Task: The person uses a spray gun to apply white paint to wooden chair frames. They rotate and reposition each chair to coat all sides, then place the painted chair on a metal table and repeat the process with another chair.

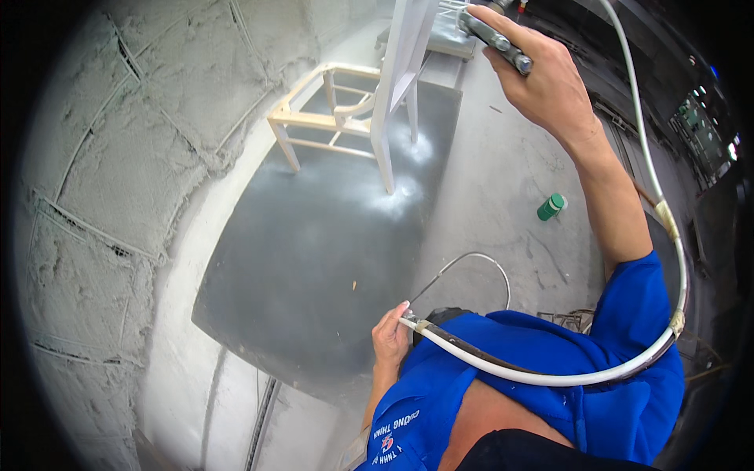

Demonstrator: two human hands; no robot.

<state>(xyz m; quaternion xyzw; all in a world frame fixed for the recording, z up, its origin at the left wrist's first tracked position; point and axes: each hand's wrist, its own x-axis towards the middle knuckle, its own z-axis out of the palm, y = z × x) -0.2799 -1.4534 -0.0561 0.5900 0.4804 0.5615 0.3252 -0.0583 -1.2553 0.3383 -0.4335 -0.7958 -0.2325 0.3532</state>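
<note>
At the upper right my right hand (546, 90) is raised and closed around a metal spray gun (493, 38). The gun is beside the tall back of a wooden chair frame (386, 94), whose back and rear legs look pale grey-white, while its seatless frame shows bare wood. Low in the middle, my left hand (389, 337) pinches a white hose (542, 378) near its metal fitting. The hose bends across my front and rises on the right. A thin curved line (479, 255) loops out from beside my left hand.
Under the chair lies a dark grey board (290, 259) with whitish spray patches near the legs. A green container (551, 207) stands on the floor to the right. Rough, grey-coated wall panels (157, 94) rise at the left. Dark equipment (703, 133) is at the far right.
</note>
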